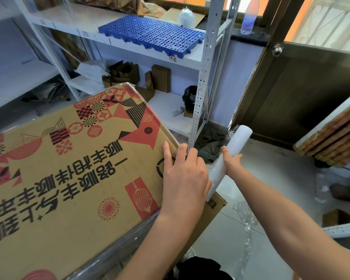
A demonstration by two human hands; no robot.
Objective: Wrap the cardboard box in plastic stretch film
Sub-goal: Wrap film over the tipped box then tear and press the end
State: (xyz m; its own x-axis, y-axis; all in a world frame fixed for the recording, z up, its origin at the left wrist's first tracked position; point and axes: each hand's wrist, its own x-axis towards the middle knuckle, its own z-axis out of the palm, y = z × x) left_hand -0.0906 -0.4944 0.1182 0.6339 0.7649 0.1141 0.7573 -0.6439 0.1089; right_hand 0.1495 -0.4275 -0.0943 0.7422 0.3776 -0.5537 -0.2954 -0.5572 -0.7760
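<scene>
Shelving [202, 81] stood beyond. My left hand [182, 178] pressed flat on the cardboard box [73, 178]; my right hand [231, 161] gripped the film roll [233, 147]. Slack film could bunch at the corner.

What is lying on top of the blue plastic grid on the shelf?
Nothing lies on the blue plastic grid; its holed top is bare. Behind it on the shelf stand a roll of clear film and flat cardboard. What is under the grid is covered.
</scene>
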